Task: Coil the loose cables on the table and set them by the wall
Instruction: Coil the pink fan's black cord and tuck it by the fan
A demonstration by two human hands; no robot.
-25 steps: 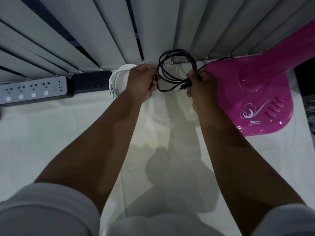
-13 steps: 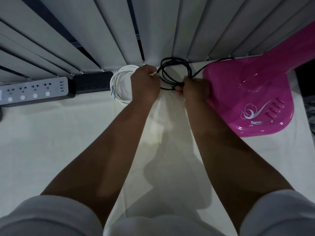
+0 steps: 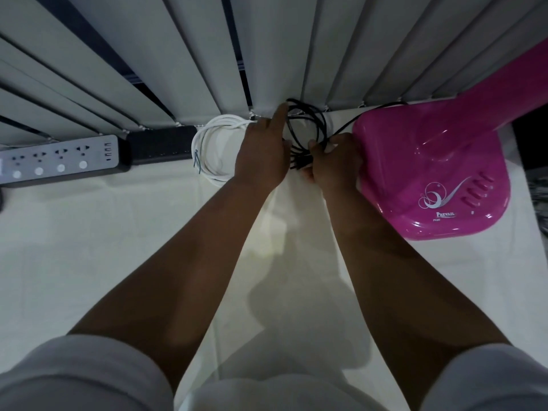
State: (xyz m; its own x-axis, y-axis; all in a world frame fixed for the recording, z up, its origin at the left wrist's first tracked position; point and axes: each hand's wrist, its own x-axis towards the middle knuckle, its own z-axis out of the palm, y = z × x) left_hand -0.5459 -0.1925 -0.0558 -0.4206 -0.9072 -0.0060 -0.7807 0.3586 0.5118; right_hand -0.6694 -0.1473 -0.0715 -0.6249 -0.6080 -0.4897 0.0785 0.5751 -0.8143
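A coiled black cable [image 3: 308, 126] lies on the white table at the foot of the vertical blinds [image 3: 267, 54]. My right hand [image 3: 335, 161] grips the near side of the coil, where the strands bunch together. My left hand [image 3: 262, 152] rests flat against the coil's left side, its forefinger stretched out towards the blinds. Just left of that hand lies a coiled white cable [image 3: 210, 149], its bare wire ends showing. One black strand [image 3: 373, 112] runs off to the right behind the pink base.
A pink plastic fan base [image 3: 430, 179] stands right of my right hand, nearly touching it. A grey power strip [image 3: 59, 158] and a black strip [image 3: 161, 145] lie along the blinds at the left. White cloth [image 3: 118, 232] covers the table.
Both hands have carried the black coil down from the air and away from me to the blinds. My left hand has opened out, its forefinger now stretched forward.
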